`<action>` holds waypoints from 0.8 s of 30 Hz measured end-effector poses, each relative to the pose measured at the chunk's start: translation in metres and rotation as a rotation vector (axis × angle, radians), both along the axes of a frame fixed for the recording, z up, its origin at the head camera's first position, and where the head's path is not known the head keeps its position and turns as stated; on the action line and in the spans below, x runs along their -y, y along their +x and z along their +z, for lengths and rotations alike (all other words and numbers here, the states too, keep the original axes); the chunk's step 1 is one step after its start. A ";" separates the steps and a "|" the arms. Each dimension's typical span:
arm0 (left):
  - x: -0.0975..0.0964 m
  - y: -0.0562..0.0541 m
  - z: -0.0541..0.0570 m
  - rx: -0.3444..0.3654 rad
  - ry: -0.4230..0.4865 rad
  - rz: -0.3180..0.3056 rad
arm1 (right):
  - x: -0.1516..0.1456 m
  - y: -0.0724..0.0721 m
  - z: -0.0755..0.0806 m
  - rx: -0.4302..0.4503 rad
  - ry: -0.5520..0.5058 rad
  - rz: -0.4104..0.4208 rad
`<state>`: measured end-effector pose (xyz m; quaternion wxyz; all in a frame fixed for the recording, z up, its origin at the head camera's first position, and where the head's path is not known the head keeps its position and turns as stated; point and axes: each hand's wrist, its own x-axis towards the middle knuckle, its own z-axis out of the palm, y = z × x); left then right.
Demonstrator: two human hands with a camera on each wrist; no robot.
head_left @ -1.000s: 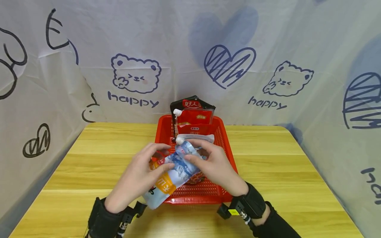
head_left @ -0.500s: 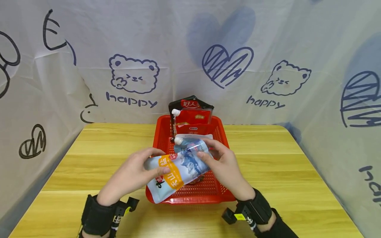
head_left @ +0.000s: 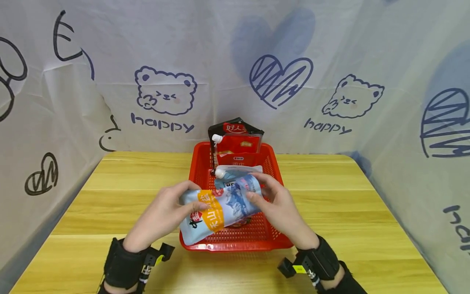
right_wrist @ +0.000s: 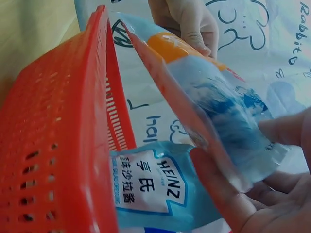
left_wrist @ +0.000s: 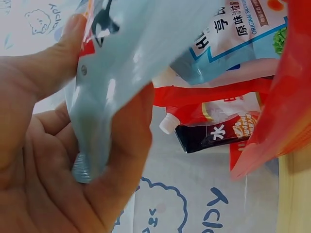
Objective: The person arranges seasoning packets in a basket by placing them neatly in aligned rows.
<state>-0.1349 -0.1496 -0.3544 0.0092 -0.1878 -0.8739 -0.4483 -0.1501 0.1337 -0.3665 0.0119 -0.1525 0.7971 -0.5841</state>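
Observation:
A light-blue and white salt bag (head_left: 227,210) with an orange label band hangs tilted above the front of the red basket (head_left: 235,246), its right end higher. My left hand (head_left: 165,212) grips its left end, thumb on the printed front. At the right end my right hand (head_left: 280,206) pinches the bag between thumb and fingers. The left wrist view shows the bag's pale lower end (left_wrist: 102,111) between thumb and curled fingers. Behind the bag, a light-blue Heinz salad dressing pouch (right_wrist: 150,187) with a white cap stands in the basket, partly hidden.
Farther back in the basket stand a red pouch (head_left: 238,145) with a white spout cap and a black pouch (head_left: 216,132) behind it. Something partly covered lies on the basket floor under the salt bag. A white cloth with drawings (head_left: 227,81) hangs behind the wooden table (head_left: 330,196).
The salt bag has turned flatter, its printed front now more in view. My left hand has shifted left along it, and my right hand has moved slightly right and down.

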 end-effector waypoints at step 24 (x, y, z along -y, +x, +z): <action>-0.015 0.012 0.005 -0.371 -0.115 -0.017 | 0.009 -0.006 0.049 -0.288 0.647 0.321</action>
